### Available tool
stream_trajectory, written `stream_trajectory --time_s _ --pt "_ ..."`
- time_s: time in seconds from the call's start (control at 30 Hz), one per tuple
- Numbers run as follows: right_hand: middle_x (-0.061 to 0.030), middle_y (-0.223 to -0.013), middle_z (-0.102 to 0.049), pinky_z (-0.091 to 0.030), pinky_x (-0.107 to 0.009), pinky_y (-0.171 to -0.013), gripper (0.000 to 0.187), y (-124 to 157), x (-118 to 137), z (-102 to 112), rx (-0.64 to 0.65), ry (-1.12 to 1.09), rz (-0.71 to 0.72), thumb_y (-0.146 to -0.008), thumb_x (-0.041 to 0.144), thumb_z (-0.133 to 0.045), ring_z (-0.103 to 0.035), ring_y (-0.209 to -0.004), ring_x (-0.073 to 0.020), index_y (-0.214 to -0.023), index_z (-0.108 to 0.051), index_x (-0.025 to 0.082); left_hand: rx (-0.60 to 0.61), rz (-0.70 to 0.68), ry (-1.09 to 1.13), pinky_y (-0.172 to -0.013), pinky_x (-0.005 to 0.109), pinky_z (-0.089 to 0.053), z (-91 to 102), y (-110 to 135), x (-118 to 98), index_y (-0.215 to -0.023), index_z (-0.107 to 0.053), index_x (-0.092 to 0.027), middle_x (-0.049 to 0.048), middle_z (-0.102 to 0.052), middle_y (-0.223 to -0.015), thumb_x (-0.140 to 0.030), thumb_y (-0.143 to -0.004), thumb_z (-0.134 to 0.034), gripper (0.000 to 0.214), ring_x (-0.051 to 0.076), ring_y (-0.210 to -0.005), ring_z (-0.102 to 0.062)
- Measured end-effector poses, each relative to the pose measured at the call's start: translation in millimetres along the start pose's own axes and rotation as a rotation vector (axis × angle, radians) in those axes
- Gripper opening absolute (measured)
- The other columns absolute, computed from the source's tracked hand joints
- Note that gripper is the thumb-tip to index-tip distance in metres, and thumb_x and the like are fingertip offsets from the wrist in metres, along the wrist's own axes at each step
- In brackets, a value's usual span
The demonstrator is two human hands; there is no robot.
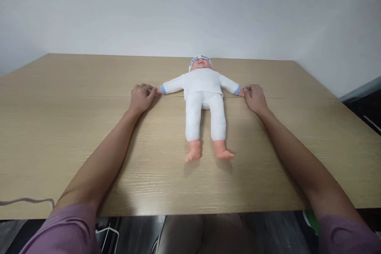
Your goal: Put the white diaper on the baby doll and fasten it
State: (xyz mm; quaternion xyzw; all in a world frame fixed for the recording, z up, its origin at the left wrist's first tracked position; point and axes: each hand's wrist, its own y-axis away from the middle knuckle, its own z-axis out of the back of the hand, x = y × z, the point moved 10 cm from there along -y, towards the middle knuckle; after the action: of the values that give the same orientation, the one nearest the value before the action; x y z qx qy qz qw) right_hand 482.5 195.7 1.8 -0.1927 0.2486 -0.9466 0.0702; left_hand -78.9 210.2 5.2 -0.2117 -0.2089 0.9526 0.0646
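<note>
A baby doll in a white top and white trousers lies on its back, its bare feet pointing toward me. Its arms are spread out to both sides, with blue cuffs at the wrists, and a white headband with blue lettering circles its head. My left hand is closed on the doll's hand at the left, fingers pinched together. On the opposite side, my right hand pinches the doll's other hand. Both of my forearms rest along or just over the tabletop.
The doll lies on a wide wooden table with a seam running across it. A pale wall stands behind. A thin cord lies at the near left edge, and a dark object stands beyond the right edge.
</note>
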Motion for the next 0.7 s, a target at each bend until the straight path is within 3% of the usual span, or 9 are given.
stream_trajectory --time_s 0.17,0.4,0.7 --pt "-0.0207 -0.117 -0.074 -0.053 -0.058 -0.105 0.031 2.2 -9.5 3.1 -0.053 0.060 -0.039 -0.106 0.039 -0.044 -0.064 -0.115 -0.0395 -0.109 -0.070 0.022 -0.012 0.051 0.025 -0.104 0.051 -0.046 -1.0 -0.4 6.4 -0.102 -0.079 -0.023 0.0146 -0.077 -0.114 -0.061 -0.103 -0.048 0.049 0.035 -0.112 -0.061" --pt "-0.0207 -0.116 -0.075 -0.053 -0.061 -0.104 0.027 0.8 -23.8 -1.2 -0.090 0.068 -0.089 -0.100 0.040 -0.051 -0.063 -0.116 -0.0404 -0.104 -0.072 0.023 0.018 0.209 0.106 -0.110 0.064 -0.038 -2.2 -0.4 18.5 -0.100 -0.083 -0.025 0.0123 -0.079 -0.101 -0.065 -0.100 -0.056 0.048 0.039 -0.117 -0.061" --pt "-0.0226 -0.128 -0.074 -0.048 -0.063 -0.111 0.033 -1.2 -28.3 -3.5 -0.036 0.035 -0.169 -0.100 0.038 -0.053 -0.061 -0.125 -0.0427 -0.116 -0.076 0.020 0.043 0.296 0.105 -0.113 0.067 -0.034 -2.9 3.7 17.3 -0.102 -0.083 -0.026 0.0143 -0.078 -0.104 -0.065 -0.100 -0.056 0.048 0.042 -0.121 -0.059"
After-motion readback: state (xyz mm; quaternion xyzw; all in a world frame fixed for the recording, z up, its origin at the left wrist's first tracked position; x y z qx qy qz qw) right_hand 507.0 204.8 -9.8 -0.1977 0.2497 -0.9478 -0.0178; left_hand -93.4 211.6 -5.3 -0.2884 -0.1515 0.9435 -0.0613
